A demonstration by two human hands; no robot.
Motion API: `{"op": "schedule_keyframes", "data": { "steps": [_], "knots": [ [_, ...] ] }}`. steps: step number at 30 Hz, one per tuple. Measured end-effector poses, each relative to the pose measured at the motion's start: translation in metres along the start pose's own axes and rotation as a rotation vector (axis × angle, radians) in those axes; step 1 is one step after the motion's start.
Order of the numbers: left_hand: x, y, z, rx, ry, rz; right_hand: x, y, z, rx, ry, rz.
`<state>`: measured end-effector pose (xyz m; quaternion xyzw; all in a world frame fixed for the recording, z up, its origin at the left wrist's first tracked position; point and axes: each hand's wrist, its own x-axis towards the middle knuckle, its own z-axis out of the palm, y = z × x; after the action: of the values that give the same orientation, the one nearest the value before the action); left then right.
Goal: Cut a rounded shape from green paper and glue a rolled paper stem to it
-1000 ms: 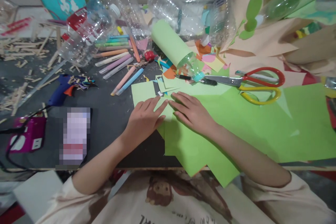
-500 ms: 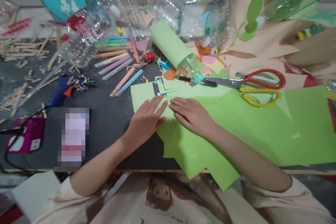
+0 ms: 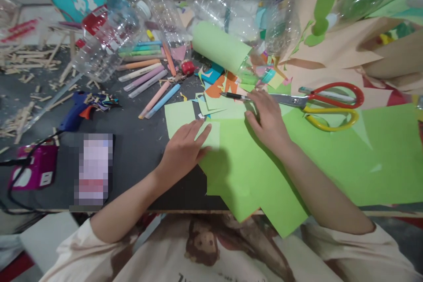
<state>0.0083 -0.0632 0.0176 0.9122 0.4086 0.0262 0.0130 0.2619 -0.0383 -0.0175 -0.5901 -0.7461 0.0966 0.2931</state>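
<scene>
My left hand [image 3: 185, 144] lies flat with its fingers spread on a small piece of pale green paper [image 3: 211, 133], over the brighter green sheets. My right hand [image 3: 269, 121] is open above a black pen [image 3: 235, 96]. Its fingertips cover the pen's rear part, and the thumb stands apart from them; whether they touch the pen I cannot tell. Just right of those fingers lie large scissors [image 3: 299, 100] with one red and one yellow handle. Under my right forearm spreads a bright green paper sheet [image 3: 330, 167]. Beyond my right hand lies a bottle wrapped in pale green paper [image 3: 221, 48].
Several markers [image 3: 147, 81] lie at centre left. A blue glue gun [image 3: 74, 112], a phone [image 3: 95, 169] and a magenta box [image 3: 35, 167] with a cable are at left. Clear plastic bottles [image 3: 218, 9] crowd the back. Wood sticks [image 3: 29, 59] litter the far left.
My right hand has moved from beside my left hand, forward and right to the pen. The paper-wrapped bottle has shifted away from the pen. My left hand stays in place.
</scene>
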Motion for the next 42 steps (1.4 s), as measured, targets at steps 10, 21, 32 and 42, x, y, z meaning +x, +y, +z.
{"op": "schedule_keyframes", "data": {
  "steps": [10,21,32,42],
  "knots": [
    [0.0,-0.006,0.006,-0.038,0.044,0.03,0.001,0.002,0.0,0.01,0.111,-0.034],
    [0.001,-0.014,0.018,-0.171,0.056,0.097,-0.01,-0.025,-0.006,0.243,-0.015,-0.161],
    [0.013,-0.02,0.012,-0.216,-0.153,0.044,-0.004,-0.026,-0.002,0.272,-0.204,-0.088],
    [0.008,-0.019,0.015,-0.21,-0.105,0.055,-0.019,-0.024,0.001,0.421,-0.142,-0.192]
  ]
}}
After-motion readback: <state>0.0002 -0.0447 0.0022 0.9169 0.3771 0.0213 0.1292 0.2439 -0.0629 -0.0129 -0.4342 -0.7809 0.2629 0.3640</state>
